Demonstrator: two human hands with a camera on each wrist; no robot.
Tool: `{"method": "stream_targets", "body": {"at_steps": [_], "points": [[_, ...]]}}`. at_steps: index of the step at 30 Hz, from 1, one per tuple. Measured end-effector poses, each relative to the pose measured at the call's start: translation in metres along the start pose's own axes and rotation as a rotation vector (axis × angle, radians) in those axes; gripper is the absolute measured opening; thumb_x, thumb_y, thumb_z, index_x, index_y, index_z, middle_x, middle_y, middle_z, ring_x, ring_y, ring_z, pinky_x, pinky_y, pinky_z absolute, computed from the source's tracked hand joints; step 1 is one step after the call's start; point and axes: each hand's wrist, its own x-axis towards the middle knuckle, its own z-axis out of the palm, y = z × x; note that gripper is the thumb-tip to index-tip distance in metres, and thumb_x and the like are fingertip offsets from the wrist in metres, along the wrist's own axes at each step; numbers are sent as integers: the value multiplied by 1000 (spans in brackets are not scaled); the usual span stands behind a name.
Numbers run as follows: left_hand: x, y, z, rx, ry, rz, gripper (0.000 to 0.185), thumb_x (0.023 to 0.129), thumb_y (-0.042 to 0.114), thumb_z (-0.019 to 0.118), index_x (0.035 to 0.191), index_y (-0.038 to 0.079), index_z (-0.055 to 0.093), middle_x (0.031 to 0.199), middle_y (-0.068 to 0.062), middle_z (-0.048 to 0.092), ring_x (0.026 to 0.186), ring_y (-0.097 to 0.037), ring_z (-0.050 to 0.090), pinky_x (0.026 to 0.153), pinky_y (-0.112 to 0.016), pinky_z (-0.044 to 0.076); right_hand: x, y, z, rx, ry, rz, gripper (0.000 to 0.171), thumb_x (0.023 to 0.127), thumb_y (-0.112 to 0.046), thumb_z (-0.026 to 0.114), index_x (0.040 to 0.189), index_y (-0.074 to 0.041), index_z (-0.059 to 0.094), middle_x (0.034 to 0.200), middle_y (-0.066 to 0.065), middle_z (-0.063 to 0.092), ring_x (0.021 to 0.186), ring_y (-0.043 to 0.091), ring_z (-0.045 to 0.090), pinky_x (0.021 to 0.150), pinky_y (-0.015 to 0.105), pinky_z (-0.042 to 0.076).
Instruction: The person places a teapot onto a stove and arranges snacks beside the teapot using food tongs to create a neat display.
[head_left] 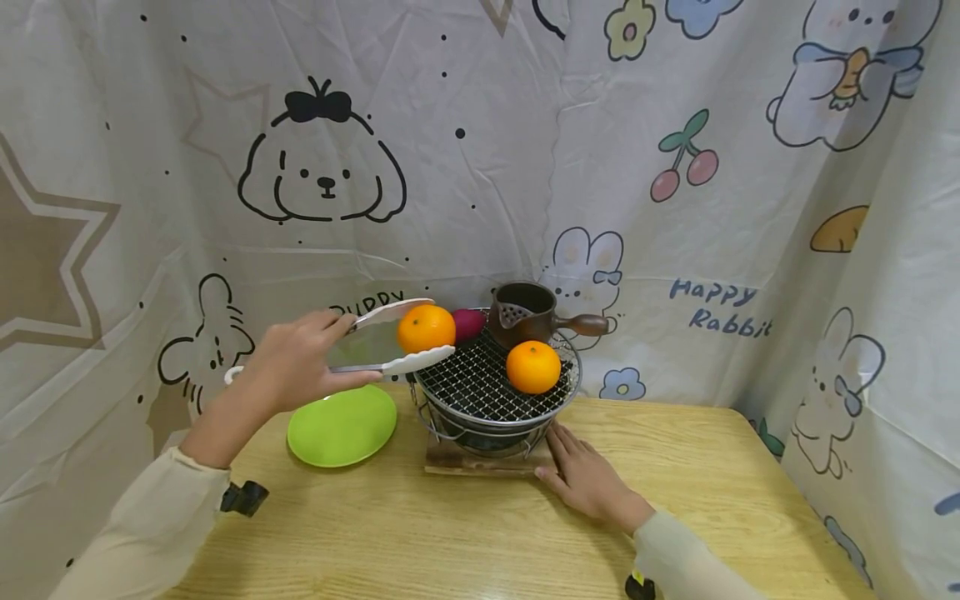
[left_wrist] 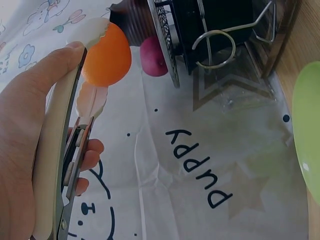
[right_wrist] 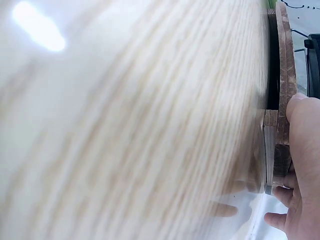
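My left hand [head_left: 292,358] grips a pair of tongs [left_wrist: 55,145] with pale scalloped tips. Between those tips is an orange [head_left: 426,330], held up at the left side of a round mesh grill [head_left: 468,379]. A second orange [head_left: 533,367] sits on the mesh at the right. Behind the held orange, partly hidden, is a magenta rounded fruit [head_left: 468,325]. My right hand [head_left: 588,479] touches the front right corner of the wooden board [head_left: 480,462] under the grill, its fingers extended along the side and the thumb at the front edge [right_wrist: 285,75].
On the back of the grill stands a brown side-handled pot [head_left: 521,312], its handle pointing right. A lime-green plate [head_left: 341,425] lies on the wooden table [head_left: 420,533], left of the grill. A printed curtain [head_left: 465,208] hangs close behind.
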Motion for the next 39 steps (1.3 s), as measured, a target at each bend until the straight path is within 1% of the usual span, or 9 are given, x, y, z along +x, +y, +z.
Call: {"method": "stream_targets", "body": {"at_steps": [5,8,12,15,19,22,29,33,39], "points": [[4,4,6,9,6,24,105,83,90,41,130,0,65,107,-17,70,79,-26,63,48,-27,48,0,0,-2,7,1,-3,74,107,-47,45,155,7,32,164,26,28,150,44,34,115,60,39],[7,6,10,3,17,44,106,83,91,38,131,0,65,110,-18,70,85,-28,67,50,-29,52,1,-1,-3,11,1,-2,74,107,-47,45,156,7,31,164,25,28,150,44,34,115,60,39],[11,11,13,-12,27,69,107,84,91,34,129,-1,65,109,-18,70,87,-30,68,57,-35,57,0,-1,-3,6,4,-3,74,107,-47,45,155,7,32,164,25,28,150,43,34,115,60,39],[13,14,15,-18,19,74,102,84,88,42,129,-1,65,110,-18,70,90,-31,69,63,-38,60,0,-1,-2,4,4,-2,74,107,-47,45,155,7,32,164,25,28,150,43,34,115,59,40],[17,19,16,-14,-8,71,89,83,76,63,129,0,64,112,-18,70,91,-31,70,67,-39,61,0,-2,-1,7,7,0,74,107,-47,45,155,7,32,164,25,28,150,43,35,115,60,40],[19,22,17,-5,-32,72,86,82,71,69,130,0,63,112,-18,69,92,-30,70,68,-40,61,0,-2,0,11,11,1,74,106,-47,46,155,7,32,164,26,28,150,43,35,115,60,39],[24,27,21,10,-48,85,86,80,70,71,131,0,62,117,-19,68,102,-34,70,74,-43,62,0,-2,0,16,8,2,74,107,-46,46,155,7,32,164,26,27,150,44,34,115,59,39],[26,29,24,9,-41,96,85,80,69,72,128,0,63,111,-18,69,95,-32,70,72,-41,62,0,-1,1,14,8,2,74,107,-47,45,155,7,32,164,26,27,150,43,34,115,59,39],[29,30,29,0,-23,131,90,83,80,59,125,0,64,104,-15,69,85,-29,69,69,-39,60,0,-2,0,17,12,1,73,106,-46,46,155,7,32,164,26,29,149,43,35,115,59,40]]}}
